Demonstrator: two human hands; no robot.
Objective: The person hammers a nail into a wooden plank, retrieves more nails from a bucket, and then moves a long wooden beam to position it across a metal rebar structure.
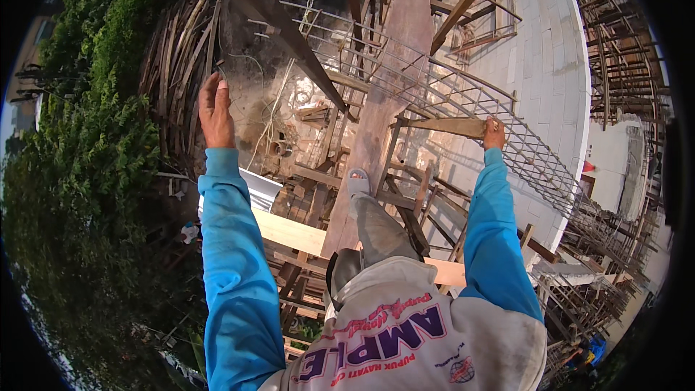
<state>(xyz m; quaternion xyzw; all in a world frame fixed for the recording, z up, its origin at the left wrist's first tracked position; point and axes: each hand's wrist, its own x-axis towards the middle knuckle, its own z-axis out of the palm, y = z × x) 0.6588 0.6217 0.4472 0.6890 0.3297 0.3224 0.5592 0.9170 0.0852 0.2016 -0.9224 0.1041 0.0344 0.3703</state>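
Printed shirt (pixel 394 337) right up close, right grip (pixel 494 132) clamped on one end of a wooden board (pixel 449 127) by the steel bars (pixel 539 156) (left grip's (pixel 216 112) just hanging out empty, loosely uncurled).

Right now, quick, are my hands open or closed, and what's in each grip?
Left hand: looks loosely open, nothing visible in its grip.
Right hand: closed around the end of a wooden board.
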